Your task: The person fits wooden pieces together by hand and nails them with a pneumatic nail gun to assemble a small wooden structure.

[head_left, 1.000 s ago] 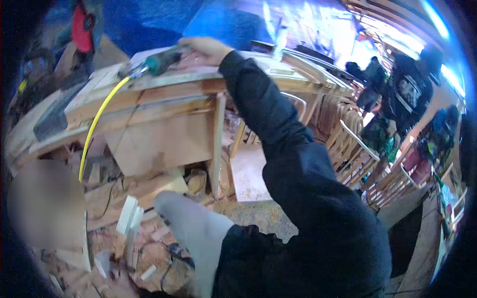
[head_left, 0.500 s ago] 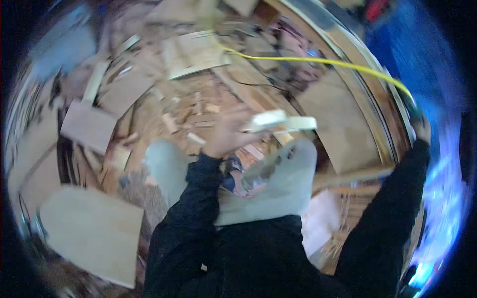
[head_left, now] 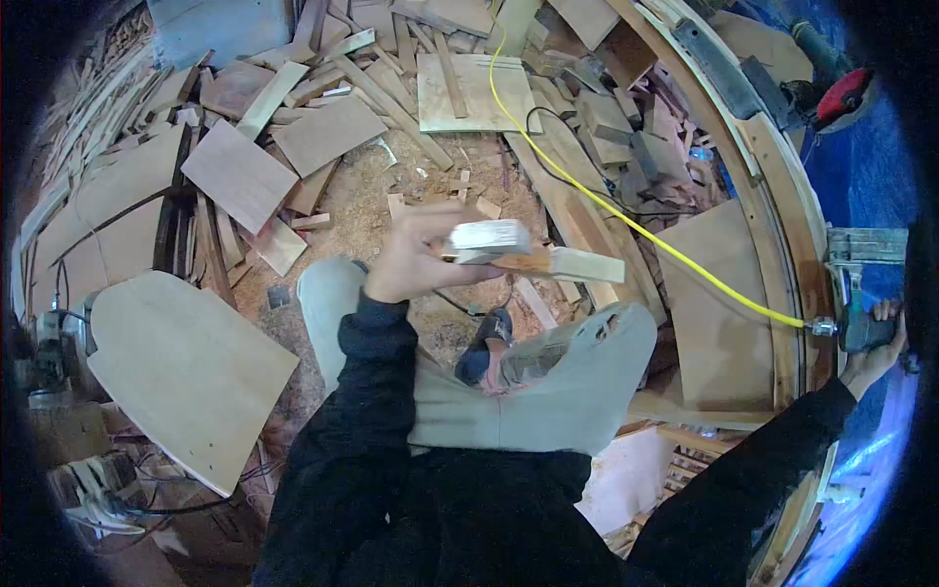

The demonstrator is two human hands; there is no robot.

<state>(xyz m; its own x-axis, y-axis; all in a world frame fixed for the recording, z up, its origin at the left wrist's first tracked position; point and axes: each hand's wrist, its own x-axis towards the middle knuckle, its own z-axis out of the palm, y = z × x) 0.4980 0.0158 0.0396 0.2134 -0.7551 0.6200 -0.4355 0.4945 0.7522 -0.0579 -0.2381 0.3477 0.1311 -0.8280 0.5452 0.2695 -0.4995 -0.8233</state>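
My left hand (head_left: 416, 256) is closed around small wooden blocks (head_left: 589, 265) above my knees. One block has a pale, bright end (head_left: 489, 237) near my fingers, and another sticks out to the right. At the far right my right hand (head_left: 877, 350) grips the handle of a dark green pneumatic nail gun (head_left: 863, 328). A yellow air hose (head_left: 675, 252) joins it through a metal fitting (head_left: 822, 327). The tool's far side is lost in the dark edge of the view.
Wood offcuts (head_left: 240, 176) and sawdust cover the floor ahead. A rounded wooden panel (head_left: 191, 367) lies at the left. Long boards (head_left: 773, 225) run down the right beside a blue tarp (head_left: 885, 186). A red-and-black power tool (head_left: 843, 101) rests at the upper right.
The view has steadied and turned slightly. My right hand appears lower, with the nail gun now plainly visible in it. My left hand still holds the wooden blocks.
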